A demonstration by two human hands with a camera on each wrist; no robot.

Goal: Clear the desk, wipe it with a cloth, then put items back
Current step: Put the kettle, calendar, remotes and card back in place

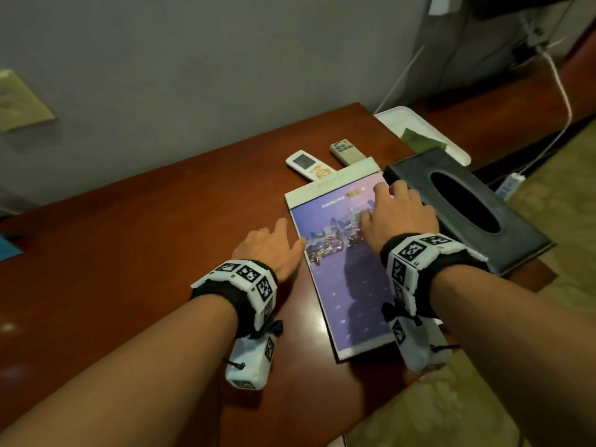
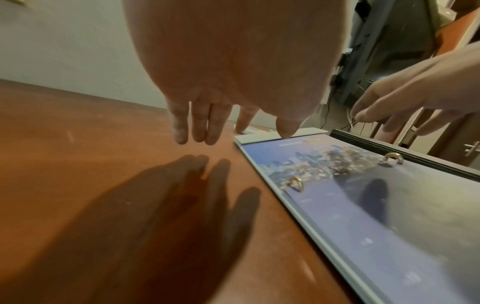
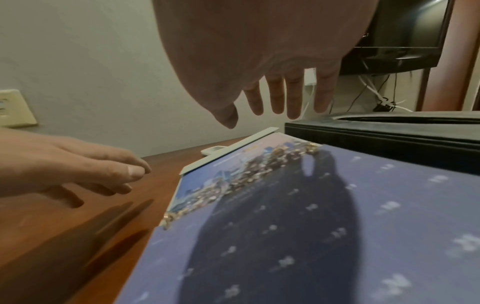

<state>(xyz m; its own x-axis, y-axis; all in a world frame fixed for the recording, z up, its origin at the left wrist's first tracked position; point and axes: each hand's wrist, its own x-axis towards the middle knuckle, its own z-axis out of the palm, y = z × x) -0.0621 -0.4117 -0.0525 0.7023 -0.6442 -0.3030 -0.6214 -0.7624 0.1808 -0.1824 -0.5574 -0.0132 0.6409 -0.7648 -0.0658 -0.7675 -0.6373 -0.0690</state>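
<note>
- Desk (image 1: 145, 237) — glossy red-brown wood.
- Calendar (image 1: 348, 285): purple-blue, a city-lights photo across it, pale grey border.
- Box (image 1: 416, 172): black.
- Remote (image 1: 301, 161): white.
- Tray (image 1: 400, 119) white, cloth (image 1: 419, 140) green.
- Wristbands (image 1: 248, 279) — black, with black-and-white square markers.

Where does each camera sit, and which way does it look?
Head: on the head, looking down at the desk; the left hand and right hand show.
Left wrist: on the left wrist, looking along the left fingers toward the wall.
Right wrist: on the right wrist, looking along the right fingers toward the tissue box.
Both wrist views share the calendar.
</note>
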